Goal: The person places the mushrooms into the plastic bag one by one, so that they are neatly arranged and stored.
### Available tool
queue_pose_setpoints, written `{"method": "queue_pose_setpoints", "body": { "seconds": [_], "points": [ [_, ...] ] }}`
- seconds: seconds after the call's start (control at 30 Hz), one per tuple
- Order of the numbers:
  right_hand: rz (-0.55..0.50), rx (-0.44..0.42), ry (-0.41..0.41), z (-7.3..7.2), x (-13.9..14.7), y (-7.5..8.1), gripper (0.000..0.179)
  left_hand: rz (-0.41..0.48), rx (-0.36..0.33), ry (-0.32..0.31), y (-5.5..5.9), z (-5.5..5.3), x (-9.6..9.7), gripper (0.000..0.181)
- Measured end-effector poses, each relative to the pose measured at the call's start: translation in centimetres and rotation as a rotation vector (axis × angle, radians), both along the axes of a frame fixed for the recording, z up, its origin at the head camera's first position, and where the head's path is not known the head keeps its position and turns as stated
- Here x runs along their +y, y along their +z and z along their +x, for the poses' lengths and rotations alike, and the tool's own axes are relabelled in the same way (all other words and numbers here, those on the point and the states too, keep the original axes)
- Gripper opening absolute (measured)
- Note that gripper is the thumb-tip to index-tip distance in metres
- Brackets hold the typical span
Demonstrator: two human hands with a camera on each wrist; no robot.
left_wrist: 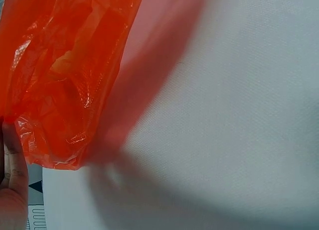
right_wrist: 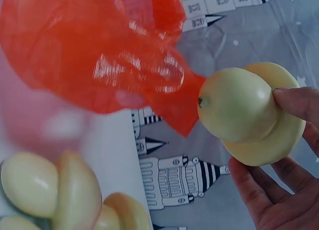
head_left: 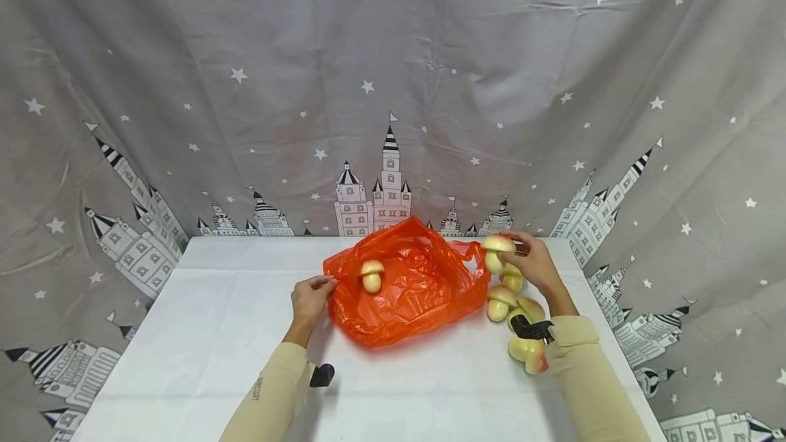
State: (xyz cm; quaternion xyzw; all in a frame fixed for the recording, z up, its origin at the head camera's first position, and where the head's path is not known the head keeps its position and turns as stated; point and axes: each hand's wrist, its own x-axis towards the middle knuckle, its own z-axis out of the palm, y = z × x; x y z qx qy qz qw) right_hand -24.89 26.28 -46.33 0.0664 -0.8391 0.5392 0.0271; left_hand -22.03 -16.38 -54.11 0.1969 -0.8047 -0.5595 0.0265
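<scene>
Left hand [head_left: 311, 297]: fingers and thumb drawn together, pinching the left edge of the red plastic bag [head_left: 393, 334]. Right hand [head_left: 535, 268]: partly open, thumb and fingers gripping the raised mushroom [head_left: 496, 245] by its cap, stem toward the bag, beside the bag's right-hand handle. Bag lies on the white counter [head_left: 245, 299], mouth spread; one inner mushroom [head_left: 371, 277] sits inside, left of middle, cap up. Loose mushrooms [head_left: 500, 302] cluster on the counter right of the bag, near the right forearm. Grey castle-print curtain [head_left: 368, 33] behind.
</scene>
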Motion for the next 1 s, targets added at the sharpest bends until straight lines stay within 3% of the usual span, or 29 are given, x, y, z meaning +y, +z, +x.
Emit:
{"method": "queue_pose_setpoints", "body": {
  "seconds": [0.37, 0.9, 1.0],
  "points": [
    [-0.037, 0.0, 0.057, -0.7, -2.1, 0.3, 0.049, 0.016, 0.02, 0.011, -0.1, 0.0, -0.2, 0.024],
    [0.015, 0.019, 0.141, -1.8, -4.8, 0.0, 0.044, 0.024, -0.029, -0.009, -0.2, -0.1, 0.0, 0.027],
    [0.014, 0.017, 0.174, -1.1, -5.9, 1.3, 0.043, 0.033, -0.033, -0.005, -0.3, -0.1, 0.1, 0.027]
  ]
}}
